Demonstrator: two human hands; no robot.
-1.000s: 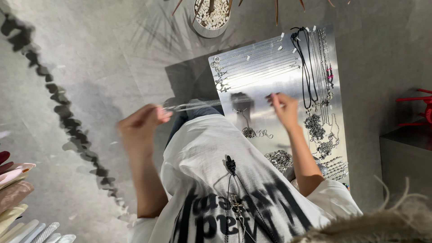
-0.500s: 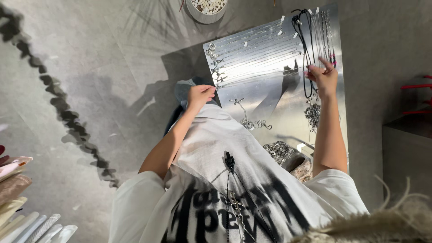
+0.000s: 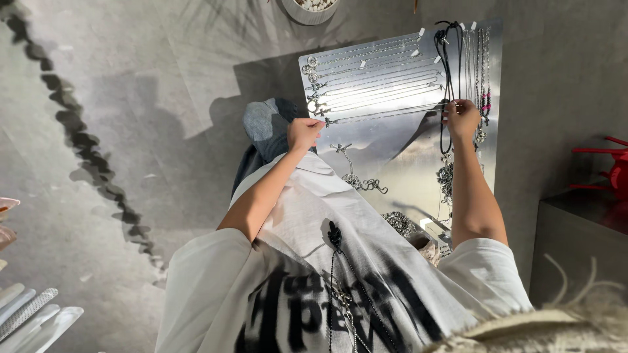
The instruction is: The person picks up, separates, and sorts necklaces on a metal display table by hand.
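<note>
A thin silver chain (image 3: pixel 386 115) is stretched flat across the shiny metal display board (image 3: pixel 399 163), right under the other laid-out chains (image 3: pixel 373 82). Left hand (image 3: pixel 305 134) pinches one end, fingers closed; right hand (image 3: pixel 462 119) pinches the other end near the black cords (image 3: pixel 445 72). A bowl of white beads (image 3: pixel 313 8) sits above.
</note>
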